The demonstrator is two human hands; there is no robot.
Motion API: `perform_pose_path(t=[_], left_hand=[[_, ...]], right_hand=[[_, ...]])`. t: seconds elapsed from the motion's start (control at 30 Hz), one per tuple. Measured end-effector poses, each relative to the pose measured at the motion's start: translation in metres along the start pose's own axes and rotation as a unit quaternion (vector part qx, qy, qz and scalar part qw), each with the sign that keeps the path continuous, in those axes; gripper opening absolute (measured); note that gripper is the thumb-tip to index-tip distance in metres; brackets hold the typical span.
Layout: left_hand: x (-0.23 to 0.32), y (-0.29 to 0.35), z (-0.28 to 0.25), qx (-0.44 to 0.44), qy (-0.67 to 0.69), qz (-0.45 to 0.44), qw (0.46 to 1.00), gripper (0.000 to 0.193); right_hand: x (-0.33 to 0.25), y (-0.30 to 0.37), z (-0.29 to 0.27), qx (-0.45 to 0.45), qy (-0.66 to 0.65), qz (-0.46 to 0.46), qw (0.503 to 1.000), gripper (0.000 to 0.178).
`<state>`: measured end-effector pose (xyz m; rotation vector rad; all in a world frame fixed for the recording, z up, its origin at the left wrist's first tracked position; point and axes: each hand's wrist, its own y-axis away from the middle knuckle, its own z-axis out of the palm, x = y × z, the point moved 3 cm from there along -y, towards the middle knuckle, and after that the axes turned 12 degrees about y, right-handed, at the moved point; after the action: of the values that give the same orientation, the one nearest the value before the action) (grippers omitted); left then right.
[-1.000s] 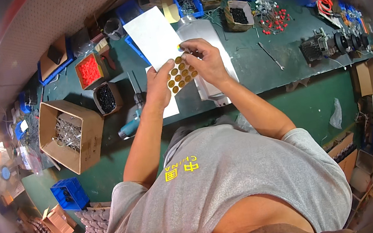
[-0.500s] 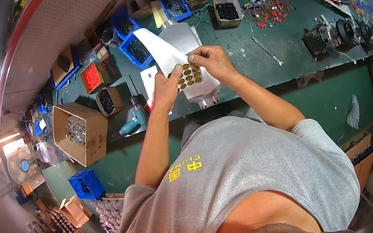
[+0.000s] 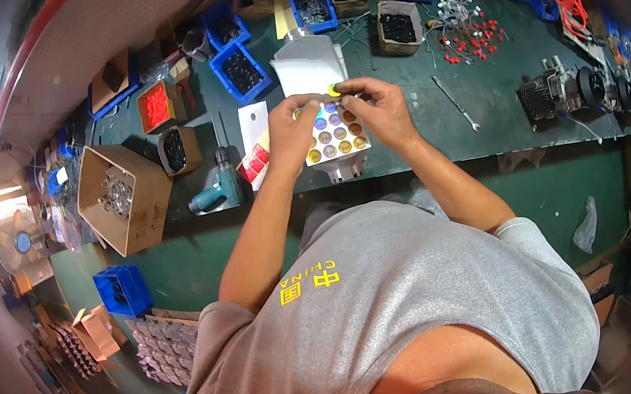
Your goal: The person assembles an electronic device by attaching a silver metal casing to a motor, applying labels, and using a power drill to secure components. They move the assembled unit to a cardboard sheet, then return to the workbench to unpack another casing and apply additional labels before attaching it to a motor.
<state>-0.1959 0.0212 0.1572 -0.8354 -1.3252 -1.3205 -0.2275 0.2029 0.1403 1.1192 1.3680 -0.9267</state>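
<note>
A white sheet of round shiny stickers [image 3: 336, 148], in gold and iridescent colours, is pinched at its left edge by the thumb and fingers of my left hand [image 3: 292, 129]. My right hand [image 3: 383, 111] has thumb and forefinger closed at the sheet's far edge on a single bright yellow-green round sticker [image 3: 334, 91]. Whether that sticker is fully off the sheet, I cannot tell. Under the sheet lies a silver metal canister [image 3: 309, 48] with a neck at each end, its middle hidden. White paper [image 3: 302, 75] covers part of it beyond my fingers.
Left of my hands lie a teal power drill [image 3: 222, 184] and a red-and-white label sheet [image 3: 255, 161]. A cardboard box [image 3: 146, 172] stands farther left. Blue bins [image 3: 263, 88] of small parts line the back. Rightward are a wrench [image 3: 456, 105], red-tipped wires [image 3: 473, 38] and a black-and-metal machine [image 3: 557, 83].
The sheet has tilted, so its stickers now look bright and iridescent. The white paper that stood up on the left now lies folded back. A yellow-green sticker shows at my right fingertips.
</note>
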Motion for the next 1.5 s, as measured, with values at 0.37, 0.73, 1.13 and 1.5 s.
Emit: perform_pose_path(t=[0.37, 0.73, 1.13, 1.5], left_hand=[[0.003, 0.004, 0.0, 0.005, -0.023, -0.013, 1.0, 0.017], [-0.029, 0.018, -0.091, 0.151, -0.107, 0.051, 0.981, 0.025], [-0.099, 0.06, -0.144, 0.193, -0.06, -0.054, 0.978, 0.018], [-0.109, 0.054, -0.148, 0.141, -0.243, -0.01, 0.96, 0.023]], right_hand=[[-0.001, -0.004, 0.009, 0.016, -0.014, -0.024, 0.999, 0.029], [0.077, -0.012, -0.003, 0.05, 0.004, 0.13, 0.99, 0.044], [0.09, -0.014, 0.026, 0.055, 0.143, 0.107, 0.982, 0.045], [0.086, -0.017, 0.032, 0.075, 0.241, 0.09, 0.963, 0.038]])
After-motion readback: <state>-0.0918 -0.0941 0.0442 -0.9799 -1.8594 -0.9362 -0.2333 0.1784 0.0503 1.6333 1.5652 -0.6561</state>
